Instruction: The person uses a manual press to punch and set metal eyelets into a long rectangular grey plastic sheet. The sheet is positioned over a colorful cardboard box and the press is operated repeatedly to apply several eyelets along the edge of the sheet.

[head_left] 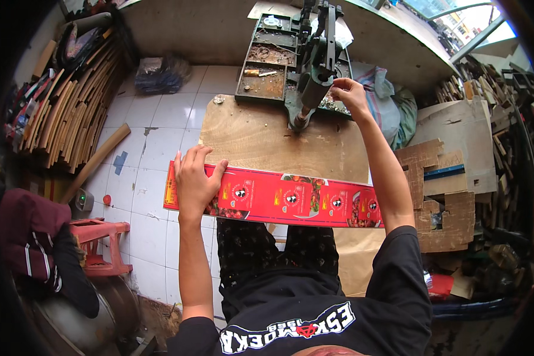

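Observation:
A long red printed cardboard strip (261, 193) lies across the near edge of the wooden worktop (249, 136), its near side above my lap. My left hand (196, 181) grips its left end, fingers bent over the far edge and thumb spread on top. A dark upright press (314, 83) stands at the back of the worktop, its lower post apart from the strip. Beside it my right hand (350, 95) is raised, over the right part of the tray with small shiny pieces. Its thumb and fingertips are pinched; whatever they hold is too small to make out.
A dark compartment tray (264, 86) with loose bits flanks the press. Stacked cardboard sheets (71, 101) lean at the left, above a red plastic stool (101, 243). On the right are sacks (391, 113), cut cardboard pieces (445, 225) and piled scrap.

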`<state>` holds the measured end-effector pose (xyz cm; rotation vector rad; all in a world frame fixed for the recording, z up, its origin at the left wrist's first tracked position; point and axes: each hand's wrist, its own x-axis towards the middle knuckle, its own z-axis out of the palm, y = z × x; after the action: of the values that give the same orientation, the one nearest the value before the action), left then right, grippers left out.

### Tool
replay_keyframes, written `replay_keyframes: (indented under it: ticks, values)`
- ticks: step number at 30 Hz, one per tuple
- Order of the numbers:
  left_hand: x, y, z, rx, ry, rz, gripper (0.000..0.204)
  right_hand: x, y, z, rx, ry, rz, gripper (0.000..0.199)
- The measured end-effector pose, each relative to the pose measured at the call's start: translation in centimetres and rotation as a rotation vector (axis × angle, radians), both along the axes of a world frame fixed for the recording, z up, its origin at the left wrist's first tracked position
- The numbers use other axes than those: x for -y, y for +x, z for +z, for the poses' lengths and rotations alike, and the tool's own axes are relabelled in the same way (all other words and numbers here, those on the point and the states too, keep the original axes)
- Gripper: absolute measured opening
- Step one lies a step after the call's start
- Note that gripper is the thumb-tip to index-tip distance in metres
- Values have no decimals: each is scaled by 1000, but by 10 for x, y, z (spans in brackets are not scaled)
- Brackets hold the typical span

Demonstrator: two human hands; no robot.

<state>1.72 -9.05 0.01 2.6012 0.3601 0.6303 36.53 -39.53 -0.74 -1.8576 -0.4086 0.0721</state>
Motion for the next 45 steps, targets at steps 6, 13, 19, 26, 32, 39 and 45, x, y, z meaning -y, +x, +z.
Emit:
replay_keyframes:
  ticks: [6, 13, 19, 26, 32, 39, 45]
  values:
    - [-1, -3, 3, -23, -50, -15, 38, -4, -45, 17, -44, 124, 149, 32]
    - [-3, -3, 2, 5, -67, -8, 38, -22, -105, 8, -74, 133, 240, 23]
    - [-3, -4, 0, 19, -81, -7, 37, -29, -105, -11, 13, 218, 229, 22]
    - [0, -1, 4, 11, -81, -19, 35, -39, -114, -13, 235, 152, 231, 16]
    - [-2, -2, 0, 12, -73, -27, 35, -36, -119, 0, 501, -196, 175, 27]
    - [-4, -5, 15, 213, -117, -31, 29, 3, -167, 42, 312, -313, 99, 59]
    - [-40, -66, 26, 201, -141, 284, 29, 117, -259, 33, 298, -729, -515, 54]
